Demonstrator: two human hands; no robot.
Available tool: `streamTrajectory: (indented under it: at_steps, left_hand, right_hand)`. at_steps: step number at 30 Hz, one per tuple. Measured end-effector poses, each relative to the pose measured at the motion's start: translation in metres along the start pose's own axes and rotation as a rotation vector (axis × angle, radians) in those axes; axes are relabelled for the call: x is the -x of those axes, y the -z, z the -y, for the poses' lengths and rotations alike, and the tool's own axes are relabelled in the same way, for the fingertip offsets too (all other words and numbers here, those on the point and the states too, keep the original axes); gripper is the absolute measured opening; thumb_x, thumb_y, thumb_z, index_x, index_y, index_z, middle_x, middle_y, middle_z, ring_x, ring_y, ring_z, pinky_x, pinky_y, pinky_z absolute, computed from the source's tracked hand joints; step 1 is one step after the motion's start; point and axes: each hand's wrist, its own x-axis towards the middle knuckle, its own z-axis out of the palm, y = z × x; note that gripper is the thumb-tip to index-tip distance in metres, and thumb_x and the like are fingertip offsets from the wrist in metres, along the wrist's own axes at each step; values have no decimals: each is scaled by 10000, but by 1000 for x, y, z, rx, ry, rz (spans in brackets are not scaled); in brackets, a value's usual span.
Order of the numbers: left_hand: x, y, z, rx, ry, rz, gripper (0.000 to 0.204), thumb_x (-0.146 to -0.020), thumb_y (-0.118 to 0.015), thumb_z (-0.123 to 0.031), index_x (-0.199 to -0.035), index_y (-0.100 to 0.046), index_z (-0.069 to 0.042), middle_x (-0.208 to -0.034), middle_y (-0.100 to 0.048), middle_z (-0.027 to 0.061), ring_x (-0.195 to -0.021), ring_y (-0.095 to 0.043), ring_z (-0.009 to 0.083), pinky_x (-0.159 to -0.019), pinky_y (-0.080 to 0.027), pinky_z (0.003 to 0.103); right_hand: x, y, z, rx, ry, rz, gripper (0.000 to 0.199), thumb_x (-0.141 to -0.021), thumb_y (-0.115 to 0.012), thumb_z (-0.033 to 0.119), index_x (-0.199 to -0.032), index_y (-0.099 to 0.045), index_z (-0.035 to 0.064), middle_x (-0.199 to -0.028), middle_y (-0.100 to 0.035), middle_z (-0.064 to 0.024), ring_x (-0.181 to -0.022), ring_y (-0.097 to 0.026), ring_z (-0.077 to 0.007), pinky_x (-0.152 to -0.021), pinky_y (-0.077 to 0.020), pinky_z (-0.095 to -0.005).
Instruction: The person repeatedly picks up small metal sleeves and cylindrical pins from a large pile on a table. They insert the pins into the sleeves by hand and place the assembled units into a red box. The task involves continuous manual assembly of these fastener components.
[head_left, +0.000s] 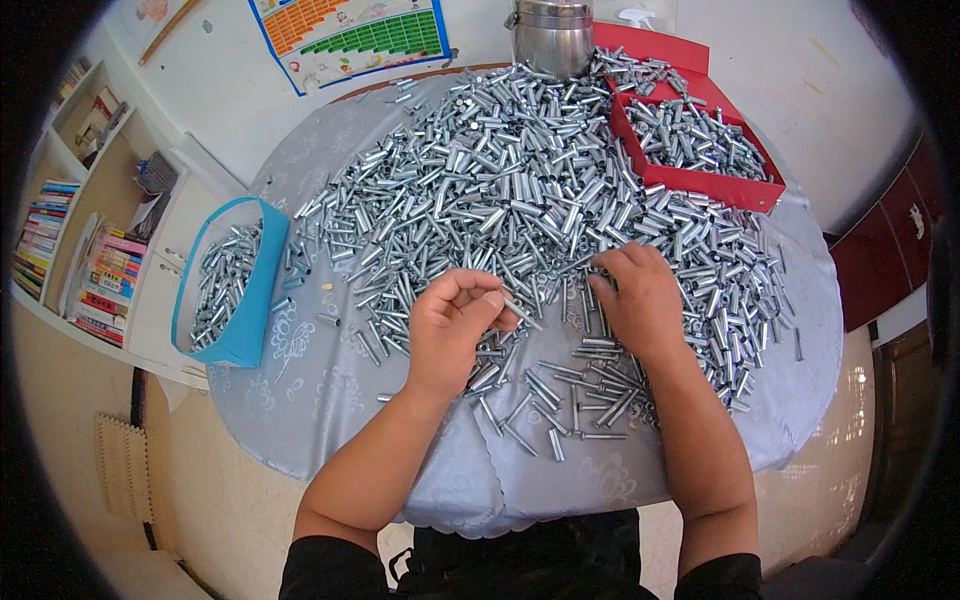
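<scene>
My left hand [450,330] is closed, with a slim silver bolt [524,315] pinched between thumb and fingers, its shaft sticking out to the right. Over the near edge of a big heap of silver bolts and metal sleeves [480,190], my right hand [640,300] bends down with its fingers drawn together. A thin metal piece shows by the right fingertips; whether they grip it is hidden among the heap. Between my forearms lies a looser group of long bolts [585,395], pointing various ways on the tablecloth.
A blue box [268,290] of metal parts stands at the table's left. At the back right is a red box [690,183] of similar parts, its lid folded back. A steel canister [553,40] stands behind the heap. The round table wears a silvery cloth [330,420].
</scene>
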Motion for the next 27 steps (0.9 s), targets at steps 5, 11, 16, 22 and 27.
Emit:
streamTrajectory:
  at_steps: [5, 11, 16, 22, 27]
  left_hand:
    - [0, -3, -4, 14, 57, -51, 178, -901, -554, -15, -1060, -611, 39, -857, -660, 99, -723, -659, 171, -678, -564, 312]
    - [-2, -2, -3, 96, 85, -43, 166, -908, -539, 1, -1054, -606, 42, -881, -667, 117, -785, -677, 192, -723, -576, 324]
    - [-1, 0, -3, 118, 70, -23, 144, -908, -532, 4, -1030, -601, 34, -916, -666, 124, -834, -684, 207, -750, -580, 336]
    - [-2, 0, -2, 133, 77, -23, 135, -904, -529, 10, -1015, -605, 26, -919, -665, 121, -837, -684, 206, -751, -579, 333]
    - [-2, 0, -2, 153, 76, -7, 127, -895, -532, 23, -998, -608, 28, -918, -669, 124, -833, -684, 204, -754, -577, 328]
  right_hand:
    - [0, 2, 0, -159, -82, -17, 145, -755, -677, 87, -894, -643, 64, -800, -589, -99, -750, -571, -289, -676, -473, -383]
    - [2, -1, 0, -969, -487, -122, 288, -828, -563, 64, -1107, -612, 13, -710, -510, -15, -613, -499, -122, -561, -425, -270]
    - [-2, 18, -1, -1673, -738, 35, 490, -851, -484, 108, -1325, -492, -14, -765, -477, -3, -605, -420, -101, -571, -375, -249]
    - [-3, 25, 6, -1967, -707, 51, 547, -871, -498, 149, -1394, -401, 21, -834, -482, -16, -638, -420, -123, -608, -389, -282]
    - [-1, 23, 2, -1874, -656, 85, 431, -894, -525, 151, -1296, -444, 18, -876, -576, -60, -693, -560, -156, -650, -471, -297]
